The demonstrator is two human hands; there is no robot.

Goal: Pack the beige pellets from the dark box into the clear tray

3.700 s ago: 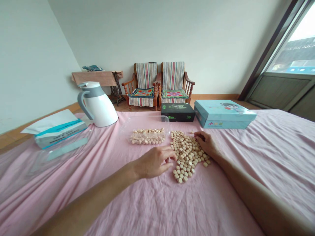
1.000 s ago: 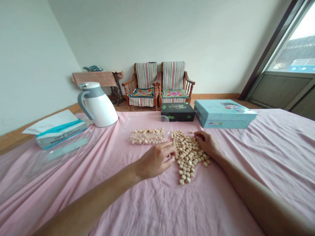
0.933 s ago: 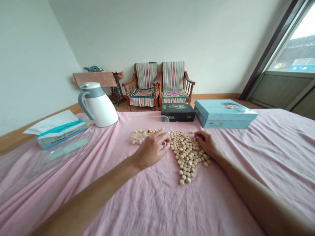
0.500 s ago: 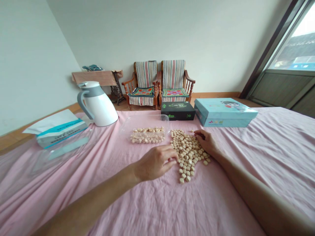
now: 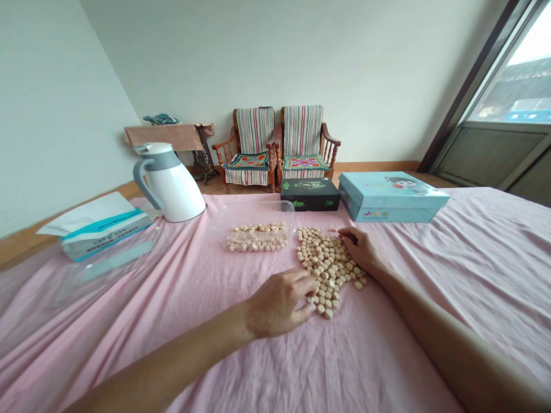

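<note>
Left hand [image 5: 282,303], right hand [image 5: 360,248] flank beige pieces [image 5: 327,265] (grip? can't tell); tub [image 5: 253,212], black box [image 5: 312,195], blue box [image 5: 394,198] beyond.

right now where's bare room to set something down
Free: the pink cloth between left forearm and right forearm, nearer than the pale pieces; more cloth right of that forearm. Crowded: pieces between left hand and right hand; behind, clear tub, black box and blue box; far left, jug, tissue pack.

Bare forearms [image 5: 185,353] taper to slim wrists [image 5: 246,321], and the left hand [image 5: 282,301] and right hand [image 5: 362,248] are bare too.
</note>
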